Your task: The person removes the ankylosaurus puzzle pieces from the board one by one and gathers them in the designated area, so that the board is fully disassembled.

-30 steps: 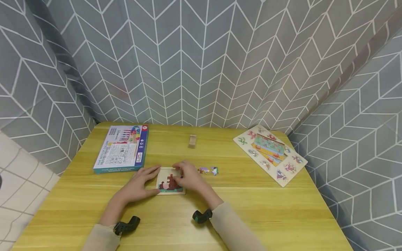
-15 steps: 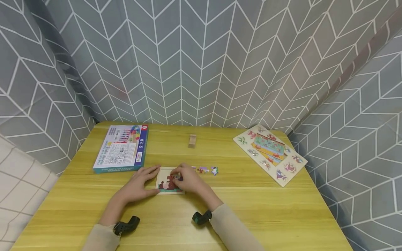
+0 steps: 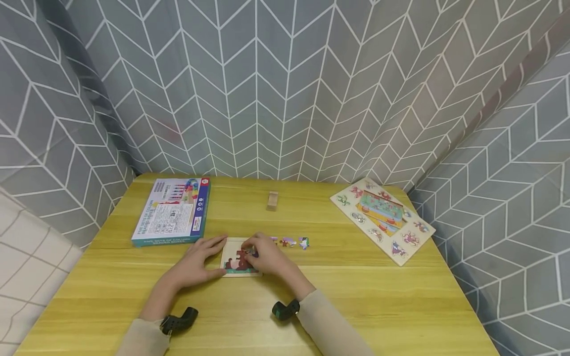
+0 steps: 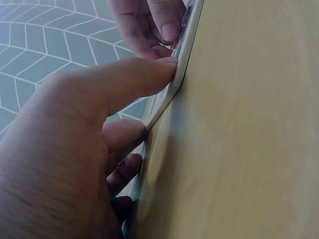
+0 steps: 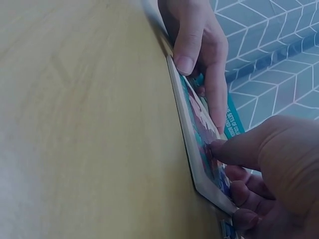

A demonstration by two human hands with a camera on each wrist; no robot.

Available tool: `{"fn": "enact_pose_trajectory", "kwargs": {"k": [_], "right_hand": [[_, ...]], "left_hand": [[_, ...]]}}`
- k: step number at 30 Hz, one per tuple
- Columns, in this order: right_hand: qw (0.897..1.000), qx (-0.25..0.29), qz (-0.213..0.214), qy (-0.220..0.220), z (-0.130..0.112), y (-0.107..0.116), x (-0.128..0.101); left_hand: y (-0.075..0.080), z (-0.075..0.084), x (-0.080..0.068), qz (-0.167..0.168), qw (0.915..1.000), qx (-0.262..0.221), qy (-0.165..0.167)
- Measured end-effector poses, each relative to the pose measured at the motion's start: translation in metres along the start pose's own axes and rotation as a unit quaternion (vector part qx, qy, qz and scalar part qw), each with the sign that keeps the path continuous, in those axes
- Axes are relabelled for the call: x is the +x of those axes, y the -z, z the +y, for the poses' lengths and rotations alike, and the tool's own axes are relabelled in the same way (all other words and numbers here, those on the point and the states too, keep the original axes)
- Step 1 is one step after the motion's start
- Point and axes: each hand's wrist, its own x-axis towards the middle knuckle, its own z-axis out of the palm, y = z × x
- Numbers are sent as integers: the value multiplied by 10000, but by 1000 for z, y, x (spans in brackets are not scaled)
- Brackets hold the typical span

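Note:
A small square puzzle board (image 3: 235, 262) with a dark red and teal picture lies on the yellow table (image 3: 356, 296). My left hand (image 3: 209, 252) lies low on the table, thumb (image 4: 144, 74) and straight fingers pressed against the board's left edge (image 4: 172, 94). My right hand (image 3: 256, 248) hovers over the board's right half with fingers curled, pinching a small puzzle piece (image 3: 252, 251) down onto the picture. In the right wrist view the thumb (image 5: 234, 149) touches the board's face (image 5: 199, 134). Most of the piece is hidden by the fingers.
Loose puzzle pieces (image 3: 289, 242) lie just right of the board. A small wooden block (image 3: 272, 200) stands farther back. A blue game box (image 3: 173, 211) lies at the back left, a wooden peg puzzle (image 3: 383, 217) at the back right. Patterned grey curtains surround the table.
My right hand has shifted slightly left and down over the board with the piece. The left hand and the board have stayed put.

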Motion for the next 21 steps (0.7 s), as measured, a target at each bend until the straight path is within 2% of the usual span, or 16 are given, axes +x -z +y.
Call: {"fn": "enact_pose_trajectory", "kwargs": {"k": [14, 21], "right_hand": [[9999, -119, 13, 85, -8, 2, -1], [9991, -317, -218, 150, -7, 1, 1]], "left_hand": [[0, 0, -1, 17, 10000, 52, -35], [-1, -1, -1, 16, 10000, 24, -83]]}}
